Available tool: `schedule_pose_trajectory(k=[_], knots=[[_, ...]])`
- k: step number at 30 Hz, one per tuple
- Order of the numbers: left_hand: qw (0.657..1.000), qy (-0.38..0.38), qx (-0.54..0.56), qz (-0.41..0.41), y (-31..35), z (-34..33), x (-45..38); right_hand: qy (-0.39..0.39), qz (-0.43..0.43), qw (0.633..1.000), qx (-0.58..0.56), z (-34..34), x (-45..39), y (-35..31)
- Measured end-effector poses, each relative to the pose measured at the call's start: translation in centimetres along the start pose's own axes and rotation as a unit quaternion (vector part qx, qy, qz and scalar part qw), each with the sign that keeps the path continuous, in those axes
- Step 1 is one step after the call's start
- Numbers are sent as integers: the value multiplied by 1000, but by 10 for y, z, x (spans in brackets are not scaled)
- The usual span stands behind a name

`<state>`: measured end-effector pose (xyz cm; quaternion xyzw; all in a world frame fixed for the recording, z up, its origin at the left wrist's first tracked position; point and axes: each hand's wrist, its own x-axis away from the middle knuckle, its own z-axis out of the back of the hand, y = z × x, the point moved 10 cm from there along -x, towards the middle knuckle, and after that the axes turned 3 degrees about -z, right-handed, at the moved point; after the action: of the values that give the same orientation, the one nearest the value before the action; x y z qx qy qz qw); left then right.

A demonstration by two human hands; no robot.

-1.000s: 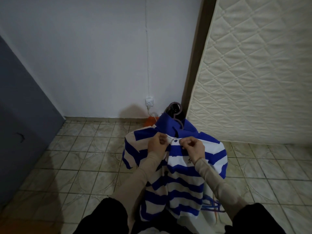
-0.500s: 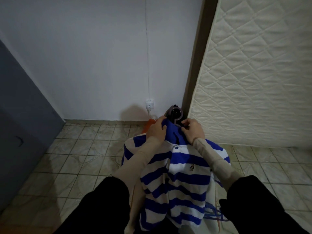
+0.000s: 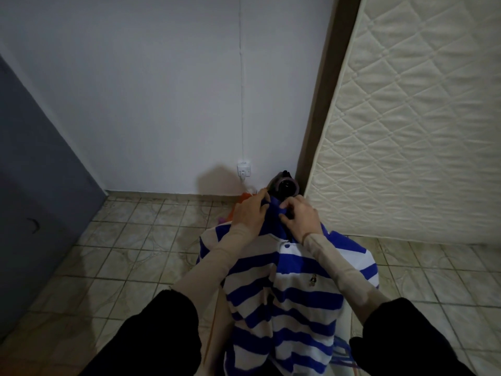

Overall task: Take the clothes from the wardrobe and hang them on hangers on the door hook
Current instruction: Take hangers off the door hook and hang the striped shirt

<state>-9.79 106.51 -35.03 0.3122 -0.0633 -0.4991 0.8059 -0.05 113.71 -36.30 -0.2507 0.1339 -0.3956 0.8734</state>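
Shirt (image 3: 287, 289) is hanging in front of you, blue-and-white striped, its blue collar (image 3: 273, 210) raised between your 2 hands, above the tiled floor (image 3: 130, 256). You are gripping the collar with your left hand (image 3: 250, 214), fingers curled over the fabric edge. You are pinching the opposite collar side with your right hand (image 3: 301, 217), fingers bent tight on the cloth. This paired hold is likely serving to settle the neck on a hanger, which I cannot see clearly here. Mattress (image 3: 406, 118) is leaning upright on your right, near the shirt.
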Motion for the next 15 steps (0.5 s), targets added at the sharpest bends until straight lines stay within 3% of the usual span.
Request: schedule_pose_trajectory(k=[6, 11, 15], knots=[[990, 19, 138, 19, -20, 16, 8, -35, 34, 999, -5, 0, 7, -9], [973, 61, 214, 57, -29, 26, 30, -130, 68, 988, -49, -21, 18, -21], [952, 96, 264, 120, -36, 22, 49, -19, 44, 997, -64, 3, 10, -17]])
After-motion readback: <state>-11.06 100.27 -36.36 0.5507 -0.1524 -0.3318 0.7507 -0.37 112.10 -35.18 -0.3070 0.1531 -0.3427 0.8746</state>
